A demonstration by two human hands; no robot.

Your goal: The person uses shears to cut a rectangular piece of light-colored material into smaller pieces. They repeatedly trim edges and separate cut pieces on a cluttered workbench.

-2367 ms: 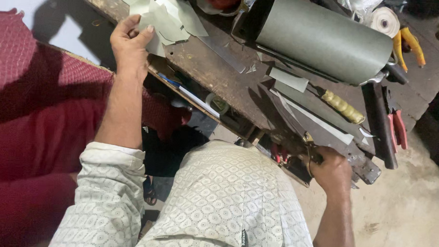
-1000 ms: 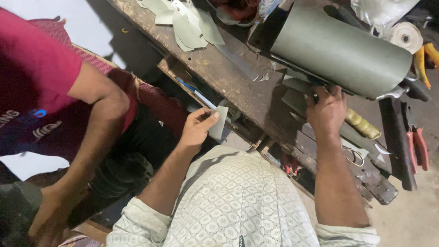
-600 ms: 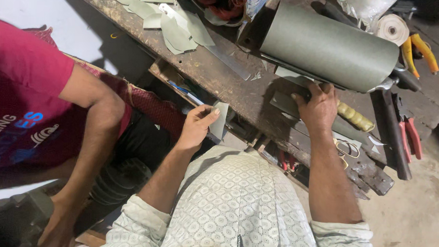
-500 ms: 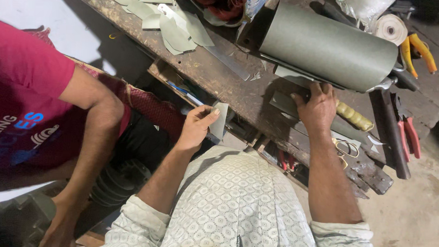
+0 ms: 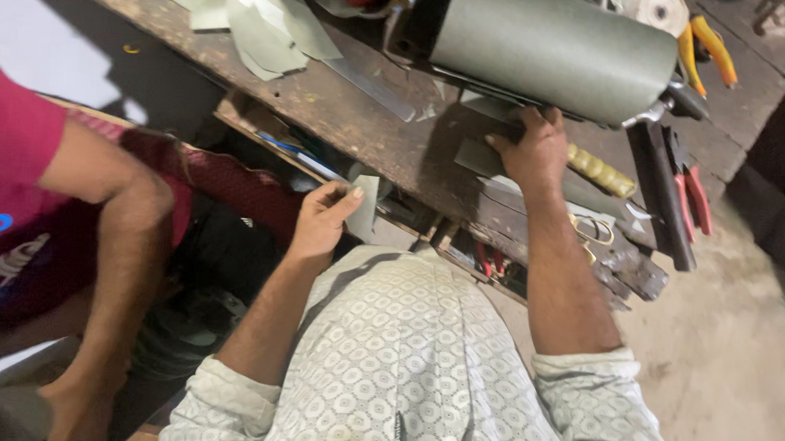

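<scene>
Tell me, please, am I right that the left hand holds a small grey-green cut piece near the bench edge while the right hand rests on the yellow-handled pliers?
Not quite. The head view shows the right hand resting on flat grey-green pieces below the big roll, not on the yellow-handled pliers, which lie apart at the bench's far end. The left hand does hold a small cut piece.

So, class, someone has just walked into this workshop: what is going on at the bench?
A person in a patterned shirt sits at a worn wooden workbench. The left hand holds a small grey-green cut piece below the bench edge. The right hand presses on flat grey sheets beside a large grey-green roll. More cut pieces lie farther along. Another person in a red shirt crouches alongside.
</scene>
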